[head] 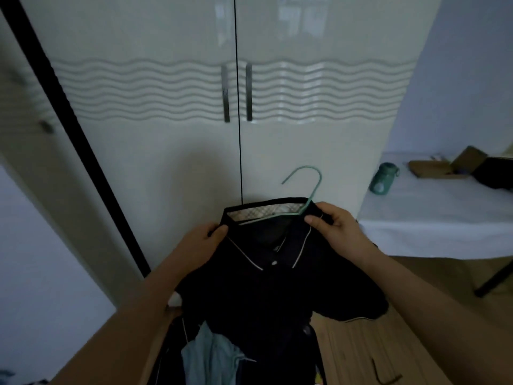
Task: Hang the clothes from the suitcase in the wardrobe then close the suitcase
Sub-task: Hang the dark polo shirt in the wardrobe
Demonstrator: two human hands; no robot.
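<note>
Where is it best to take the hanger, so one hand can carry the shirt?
Probably by the hanger neck under the hook, coming from above: only that part rises free of the shirt collar, and the shirt's weight would hang below it.

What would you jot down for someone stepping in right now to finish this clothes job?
Left hand: grips the left side of the dark polo shirt's collar.
Right hand: pinches the right side of the collar, by the green hanger.
The hanger sits inside the shirt's neck, its hook sticking up. The shirt is held in front of the wardrobe, whose two facing doors are shut.
Done: this shirt is on its hanger.
Left: open a door, hang the shirt on the rail, then deal with the other clothes lying below. The suitcase is not clearly in view; it needs closing last.
</note>
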